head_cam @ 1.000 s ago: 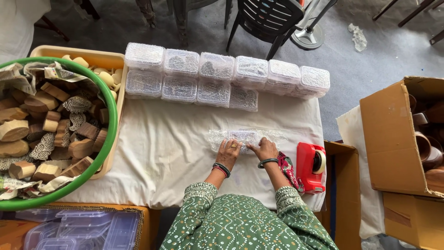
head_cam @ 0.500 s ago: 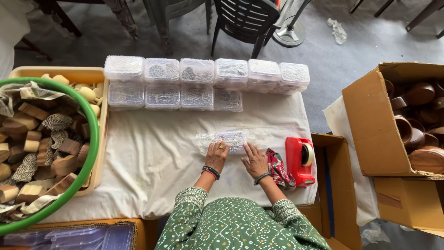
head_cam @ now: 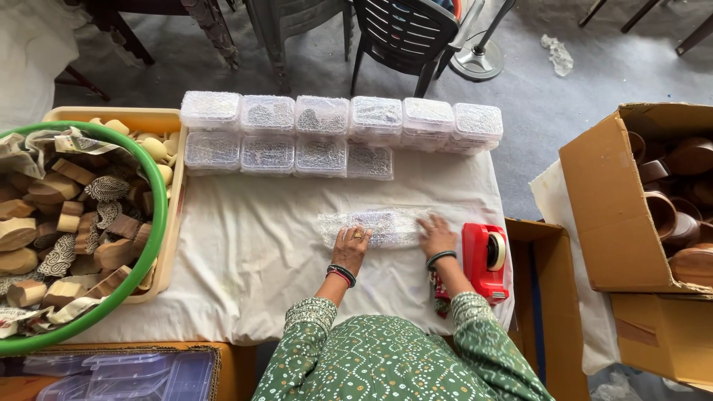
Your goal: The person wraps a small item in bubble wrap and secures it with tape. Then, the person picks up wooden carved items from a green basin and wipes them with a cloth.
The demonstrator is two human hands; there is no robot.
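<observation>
Boxes of clear plastic [head_cam: 338,134] sit in two rows at the far edge of the white cloth [head_cam: 245,260], each filled with small grey metallic pieces too fine to make out. At the left, a green-rimmed basket [head_cam: 152,223] holds carved wooden blocks, resting on a yellow tray [head_cam: 174,119] with pale rounded pieces; at the right, an open cardboard carton [head_cam: 605,215] holds brown wooden cups. Compared with half a second earlier, the hands have slid farther apart along the bubble-wrapped packet [head_cam: 375,226], which lies mid-cloth, just left of the red tape dispenser [head_cam: 484,260]. Left hand [head_cam: 351,245] lies flat, fingers spread, pressing the packet's near edge; right hand [head_cam: 437,234] likewise rests open on its right end, neither one clasping it.
</observation>
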